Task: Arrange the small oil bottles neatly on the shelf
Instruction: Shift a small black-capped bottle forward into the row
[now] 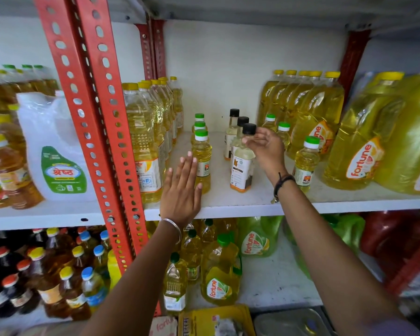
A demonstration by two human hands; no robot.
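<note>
On the white shelf (pixel 228 204) stands a row of three small green-capped oil bottles (pixel 201 156) at centre-left. A row of three black-capped bottles (pixel 240 163) stands beside it. My right hand (pixel 267 149) pinches the neck of the front black-capped bottle just below its cap. My left hand (pixel 181 190) is flat and open, fingers together, touching the left side of the front green-capped bottle. Three more small green-capped bottles (pixel 306 161) stand to the right, in front of the large jugs.
Tall yellow-capped oil bottles (pixel 146 141) line the left of the bay beside a red perforated upright (pixel 95 117). Large yellow oil jugs (pixel 364 146) crowd the right side. The shelf below holds more oil bottles (pixel 218 270). A white jug (pixel 56 151) stands in the left bay.
</note>
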